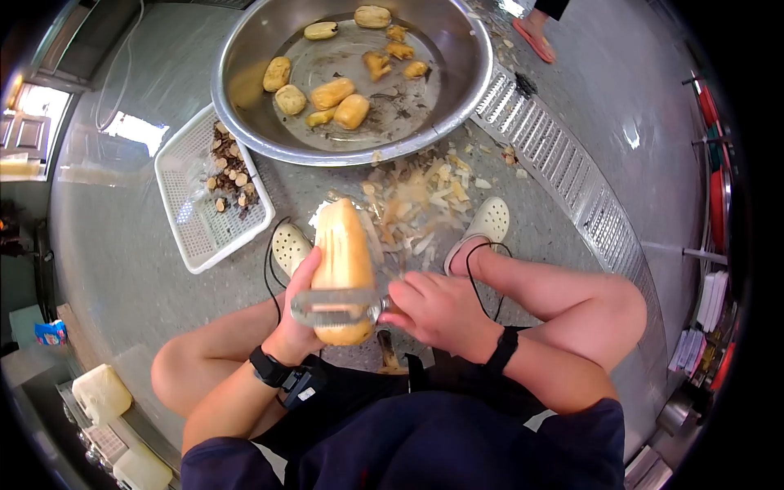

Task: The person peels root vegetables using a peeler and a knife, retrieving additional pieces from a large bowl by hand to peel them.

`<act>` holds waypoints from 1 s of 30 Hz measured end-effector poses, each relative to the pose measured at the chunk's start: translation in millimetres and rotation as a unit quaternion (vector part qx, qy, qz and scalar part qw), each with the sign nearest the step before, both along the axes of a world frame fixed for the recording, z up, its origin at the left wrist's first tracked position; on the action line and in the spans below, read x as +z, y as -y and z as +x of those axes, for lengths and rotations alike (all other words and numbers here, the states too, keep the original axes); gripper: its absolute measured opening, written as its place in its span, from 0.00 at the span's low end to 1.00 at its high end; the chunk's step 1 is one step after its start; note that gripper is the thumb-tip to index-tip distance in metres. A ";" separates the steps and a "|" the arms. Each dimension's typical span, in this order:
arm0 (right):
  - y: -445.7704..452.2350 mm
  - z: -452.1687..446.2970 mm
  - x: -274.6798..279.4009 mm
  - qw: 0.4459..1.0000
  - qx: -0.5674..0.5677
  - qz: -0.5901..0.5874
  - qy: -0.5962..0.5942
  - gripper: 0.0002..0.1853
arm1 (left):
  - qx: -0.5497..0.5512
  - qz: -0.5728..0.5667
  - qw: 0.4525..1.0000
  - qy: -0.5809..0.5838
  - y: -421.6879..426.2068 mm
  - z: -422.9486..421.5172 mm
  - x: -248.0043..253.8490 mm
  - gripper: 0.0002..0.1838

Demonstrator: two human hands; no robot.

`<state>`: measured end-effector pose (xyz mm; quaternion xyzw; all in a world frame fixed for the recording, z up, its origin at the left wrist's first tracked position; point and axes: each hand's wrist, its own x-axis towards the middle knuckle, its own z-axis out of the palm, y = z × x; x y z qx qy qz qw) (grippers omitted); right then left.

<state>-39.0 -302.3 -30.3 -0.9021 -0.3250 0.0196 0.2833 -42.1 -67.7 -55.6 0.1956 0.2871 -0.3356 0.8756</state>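
My left hand [296, 322] is wrapped round a large, pale yellow lotus root [341, 241], held upright in front of me with long peeled streaks down its side. Closed round the handle of a wide metal peeler [335, 307] is my right hand [445, 312]. The peeler's blade lies across the lower part of the root. Peelings [425, 200] are strewn over the floor just beyond the root. Ahead stands a big steel basin [351, 153] with several lotus root pieces [333, 93] and some knobbly ginger [377, 64] in shallow water.
A white plastic basket [181, 224] to the left holds dark scraps and cut ends. A slotted metal drain cover [572, 175] curves along the right. Another person's foot in a red flip-flop [535, 41] is at the top. Plastic jugs [102, 394] stand at lower left.
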 end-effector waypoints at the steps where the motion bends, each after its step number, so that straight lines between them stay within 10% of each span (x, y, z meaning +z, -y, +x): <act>1: 0.7 1.0 -6.7 1.000 -0.010 0.004 0.004 0.17 | -0.020 -0.002 1.000 0.003 -0.3 -1.7 0.8 0.37; 14: 48.7 31.9 -109.2 0.913 -0.271 0.025 -0.304 0.22 | -0.135 -0.128 0.982 -0.035 2.9 -16.5 -4.7 0.41; 30: -3.0 -19.8 -10.9 0.863 -0.227 0.210 -0.400 0.15 | -0.041 -0.008 0.999 0.004 -9.8 5.8 -4.3 0.38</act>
